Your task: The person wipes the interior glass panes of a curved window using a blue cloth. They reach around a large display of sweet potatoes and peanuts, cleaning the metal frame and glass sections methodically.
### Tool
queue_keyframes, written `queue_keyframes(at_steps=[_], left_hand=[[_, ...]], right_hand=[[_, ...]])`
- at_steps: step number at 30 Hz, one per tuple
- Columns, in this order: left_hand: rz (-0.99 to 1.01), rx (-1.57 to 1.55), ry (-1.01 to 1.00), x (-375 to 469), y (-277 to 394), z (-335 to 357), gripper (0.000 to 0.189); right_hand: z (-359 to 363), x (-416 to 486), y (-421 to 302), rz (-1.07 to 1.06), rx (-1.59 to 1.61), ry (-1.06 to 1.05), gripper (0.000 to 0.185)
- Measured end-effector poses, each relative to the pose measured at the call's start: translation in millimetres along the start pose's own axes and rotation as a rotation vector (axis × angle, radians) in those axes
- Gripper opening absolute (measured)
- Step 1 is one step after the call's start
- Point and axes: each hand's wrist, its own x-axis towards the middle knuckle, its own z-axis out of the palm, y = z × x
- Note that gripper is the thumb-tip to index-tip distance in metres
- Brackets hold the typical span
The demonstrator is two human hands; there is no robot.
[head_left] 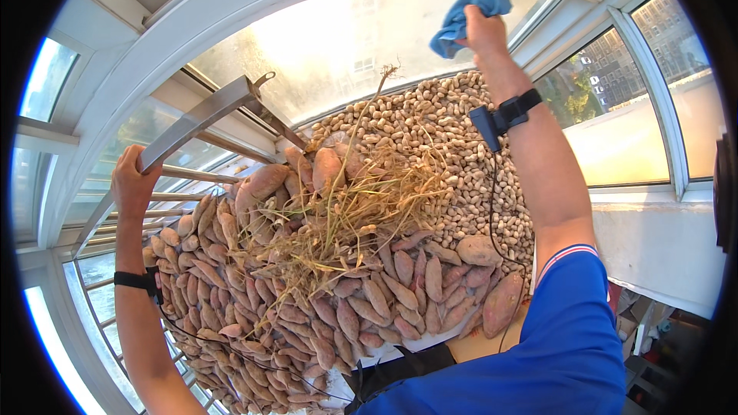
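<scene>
My right hand (485, 34) holds a crumpled blue cloth (474, 11) up in front of the large window pane (323, 34); whether the cloth touches the glass, I cannot tell. At the left, my left hand (135, 178) grips the flat metal bar of a frame (199, 118). Below and between my arms spreads a bed of sweet potatoes (259, 323). Unshelled peanuts (426, 121) cover the back right part. Dried plant stalks with roots (346, 213) lie in a heap over the middle.
Horizontal metal rails (199, 175) run along the left side by more windows. A white ledge (657, 242) lies right of my right arm, with stored items below it. Thin black cables trail from the bands on both forearms across the produce.
</scene>
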Motion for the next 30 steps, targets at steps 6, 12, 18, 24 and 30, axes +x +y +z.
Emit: queue_keyframes(at_steps=[6, 12, 18, 24, 30], left_hand=[[-0.003, -0.006, 0.005, -1.8, 0.4, -0.7, 0.023], [0.008, 0.004, 0.017, -1.8, 1.0, -1.2, 0.022], [-0.002, -0.023, 0.015, -1.4, -1.5, 2.0, 0.021], [-0.019, -0.032, 0.0, -1.0, -6.1, 5.3, 0.021], [0.011, -0.005, 0.009, 0.0, -12.1, 8.5, 0.022]], right_hand=[[72.7, -74.9, -14.1, 0.03, 0.031, -0.176, 0.038], [115.2, -128.5, -29.0, 0.028, -0.076, -0.388, 0.036], [104.9, -124.3, -32.0, -0.075, -0.223, -0.421, 0.033], [24.6, -56.5, -9.0, -0.108, -0.28, -0.263, 0.028], [-52.0, 15.2, 15.7, -0.219, -0.527, -0.136, 0.047]])
